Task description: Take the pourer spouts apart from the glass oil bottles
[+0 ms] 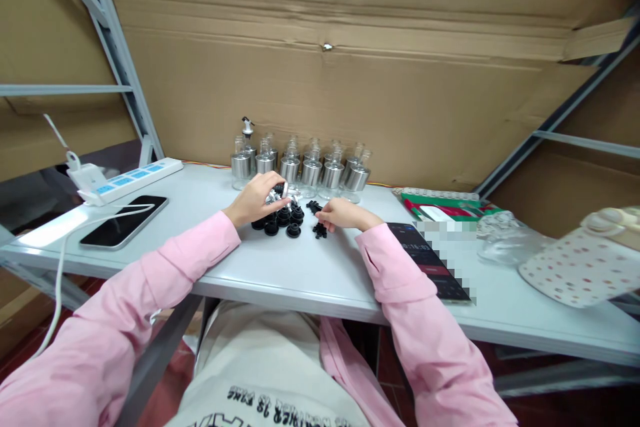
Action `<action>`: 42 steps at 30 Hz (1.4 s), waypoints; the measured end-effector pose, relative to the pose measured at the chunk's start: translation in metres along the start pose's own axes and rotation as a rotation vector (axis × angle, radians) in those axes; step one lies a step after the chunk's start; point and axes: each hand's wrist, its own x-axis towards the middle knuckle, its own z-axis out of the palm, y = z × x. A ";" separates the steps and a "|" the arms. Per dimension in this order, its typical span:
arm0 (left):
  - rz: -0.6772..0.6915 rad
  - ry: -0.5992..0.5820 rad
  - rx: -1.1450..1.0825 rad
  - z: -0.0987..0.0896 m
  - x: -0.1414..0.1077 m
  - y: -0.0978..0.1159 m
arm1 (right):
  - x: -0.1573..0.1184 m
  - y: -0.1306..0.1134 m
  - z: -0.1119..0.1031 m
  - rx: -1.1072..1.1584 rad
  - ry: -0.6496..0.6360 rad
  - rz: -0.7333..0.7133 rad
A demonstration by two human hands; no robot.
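My left hand (257,199) is closed around a small black and white stopper piece (281,189), above a cluster of round black stoppers (283,217). To its right, my right hand (340,214) has its fingertips pinched at a pile of small black parts (320,230); whatever is between them is too small to make out. Behind both hands stand several glass bottles with silver metal bands (311,172). At the back left, one bottle carries a white and black pourer (247,125). White and clear pieces lie beside the stoppers, partly hidden by my left hand.
On the left are a phone with a white cable (125,221) and a white power strip (143,178). A second phone (433,260) lies to the right, near a green and red packet (440,208), clear plastic (507,247) and a dotted pouch (580,257). Cardboard (350,93) stands behind.
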 end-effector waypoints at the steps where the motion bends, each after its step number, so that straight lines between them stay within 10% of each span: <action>1: 0.000 -0.002 -0.009 0.000 0.000 0.000 | 0.000 0.000 0.000 -0.003 0.001 -0.004; 42: 0.031 0.045 -0.090 0.001 -0.001 -0.001 | 0.000 -0.004 0.004 -0.202 -0.090 -0.064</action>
